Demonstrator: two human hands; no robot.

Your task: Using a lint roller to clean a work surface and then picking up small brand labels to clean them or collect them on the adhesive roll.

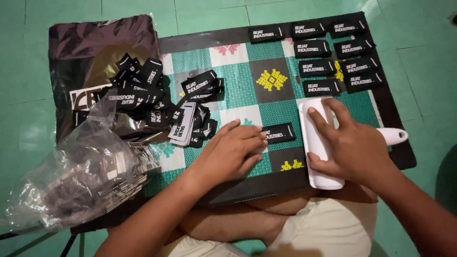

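Label [279,133] pinned under flat left hand [233,152] fingers; right hand [354,147] clamps white roller [318,143]; label pile [162,95] left.

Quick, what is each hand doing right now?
Left hand: open, fingers flat on a black label.
Right hand: closed around a white roller.

The right hand [354,147] hides the white roller's [318,143] middle (its handle pokes out beyond).

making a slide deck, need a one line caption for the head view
Left hand pins a black label on a patterned mat while the right hand holds a white lint roller.
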